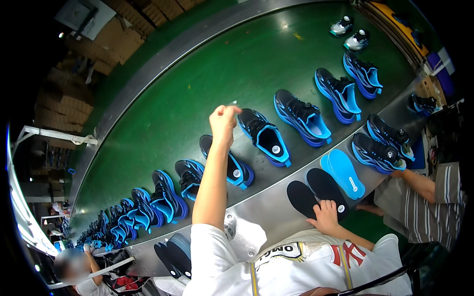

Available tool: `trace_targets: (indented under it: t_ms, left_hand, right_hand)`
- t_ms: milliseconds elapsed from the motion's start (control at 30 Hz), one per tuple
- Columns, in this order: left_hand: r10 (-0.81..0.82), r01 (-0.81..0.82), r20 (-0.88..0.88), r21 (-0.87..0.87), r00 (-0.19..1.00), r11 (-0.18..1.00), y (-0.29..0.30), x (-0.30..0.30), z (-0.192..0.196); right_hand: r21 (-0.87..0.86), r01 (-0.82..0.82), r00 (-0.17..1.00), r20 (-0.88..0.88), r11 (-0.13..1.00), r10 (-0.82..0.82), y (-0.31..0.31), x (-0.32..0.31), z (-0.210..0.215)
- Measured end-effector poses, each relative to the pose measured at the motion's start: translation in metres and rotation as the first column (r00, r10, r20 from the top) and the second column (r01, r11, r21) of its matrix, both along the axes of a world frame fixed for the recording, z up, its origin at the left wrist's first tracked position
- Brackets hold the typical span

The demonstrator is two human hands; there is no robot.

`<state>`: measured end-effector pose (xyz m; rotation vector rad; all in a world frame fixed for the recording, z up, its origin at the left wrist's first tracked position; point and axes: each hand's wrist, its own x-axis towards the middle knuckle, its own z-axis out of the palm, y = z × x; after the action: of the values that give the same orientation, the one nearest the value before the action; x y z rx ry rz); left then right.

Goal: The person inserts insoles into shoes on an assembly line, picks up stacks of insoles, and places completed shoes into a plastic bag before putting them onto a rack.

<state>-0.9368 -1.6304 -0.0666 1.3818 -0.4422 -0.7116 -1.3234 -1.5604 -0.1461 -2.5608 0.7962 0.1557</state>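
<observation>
The person's left hand (223, 120) was raised over the green conveyor belt (197, 89), fingers curled into a fist, pinching something small and pale; what it was could not be told. It hung just beside a black-and-blue sports shoe (264, 135) standing on the belt. The right hand (326, 215) lay with fingers spread flat on a pair of black foam insoles (316, 195), resting on the steel ledge (266, 207) at the belt's near edge. A bright blue insole pair (342, 172) lay just beside the black ones.
</observation>
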Motion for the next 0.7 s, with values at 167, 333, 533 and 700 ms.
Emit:
trace_targets:
  t_ms: [167, 333, 533, 700]
  left_hand:
    - [-0.245, 0.241, 0.007, 0.157, 0.97, 0.958, -0.021, -0.035, 0.03]
    - [-0.425, 0.196, 0.465, 0.463, 0.777, 0.864, -0.053, -0.093, -0.013]
    - [-0.498, 0.025, 0.692, 0.571, 0.523, 0.82, -0.08, -0.134, -0.067]
    - [-0.363, 0.047, 0.452, 0.572, 0.815, 0.819, -0.097, -0.101, -0.073]
  right_hand:
    - [0.286, 0.123, 0.947, 0.253, 0.95, -0.199, -0.02, 0.0, 0.046]
    - [0.194, 0.151, 0.838, 0.495, 0.969, -0.229, -0.088, -0.005, 0.089]
    - [-0.146, 0.206, 0.834, 0.544, 0.968, -0.095, -0.179, 0.028, 0.117]
    - [-0.297, -0.05, 0.926, 0.343, 0.953, 0.156, -0.216, 0.071, 0.091]
